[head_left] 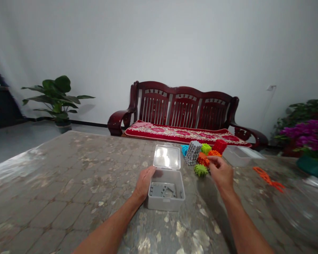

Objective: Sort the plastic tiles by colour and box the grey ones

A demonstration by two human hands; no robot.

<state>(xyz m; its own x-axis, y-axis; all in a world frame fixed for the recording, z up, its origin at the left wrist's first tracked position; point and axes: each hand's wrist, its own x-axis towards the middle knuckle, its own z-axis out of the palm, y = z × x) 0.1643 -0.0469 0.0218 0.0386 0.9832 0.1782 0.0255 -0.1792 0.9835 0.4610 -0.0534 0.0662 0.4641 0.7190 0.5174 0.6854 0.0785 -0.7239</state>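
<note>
A clear plastic box (pixel 166 204) stands on the table with its lid (pixel 166 157) folded back and a few grey pieces (pixel 164 190) inside. My left hand (pixel 145 181) is closed on the box's left wall. My right hand (pixel 221 172) is at the right end of a cluster of coloured gear-like pieces, its fingertips beside the orange-red stack (pixel 203 159); whatever they pinch is too small to make out. The cluster also has a tall grey stack (pixel 193 152), a green stack (pixel 200 170), a red one (pixel 219 145) and a blue one (pixel 184 150).
Behind the cluster's right side is another clear container (pixel 237 156). Orange linked pieces (pixel 267 179) lie on the patterned table (pixel 95 187) at the right, near a large transparent object (pixel 304 208) and purple flowers (pixel 308 135). A wooden bench (pixel 184 109) stands beyond.
</note>
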